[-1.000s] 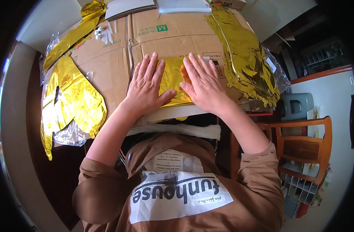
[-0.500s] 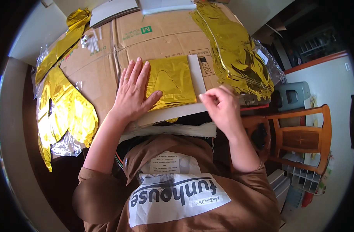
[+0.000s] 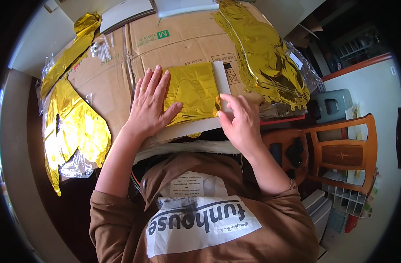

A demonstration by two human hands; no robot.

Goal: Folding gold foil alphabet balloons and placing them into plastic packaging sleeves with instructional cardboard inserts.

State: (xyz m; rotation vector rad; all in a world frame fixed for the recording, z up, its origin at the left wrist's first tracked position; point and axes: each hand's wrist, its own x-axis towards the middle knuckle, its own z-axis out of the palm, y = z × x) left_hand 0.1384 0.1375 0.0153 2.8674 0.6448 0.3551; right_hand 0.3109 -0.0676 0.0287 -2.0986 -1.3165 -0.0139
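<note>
A folded gold foil piece, perhaps a flat balloon, lies over a white card on the cardboard in front of me. My left hand rests flat with fingers stretched out, its palm and thumb over the foil's left side. At the foil's lower right edge is my right hand, thumb and index finger apart, their tips touching the edge. The foil there is creased and slightly raised. The lower fingers of that hand are partly hidden.
Crumpled gold foil balloons lie at the right, more gold foil at the left. Small white sticks sit at the far left. White sheets lie at the back. A wooden chair stands right of the table.
My right hand has moved left onto the foil's right edge, its thumb and index finger parting from a closed pose. My left hand stays in place.
</note>
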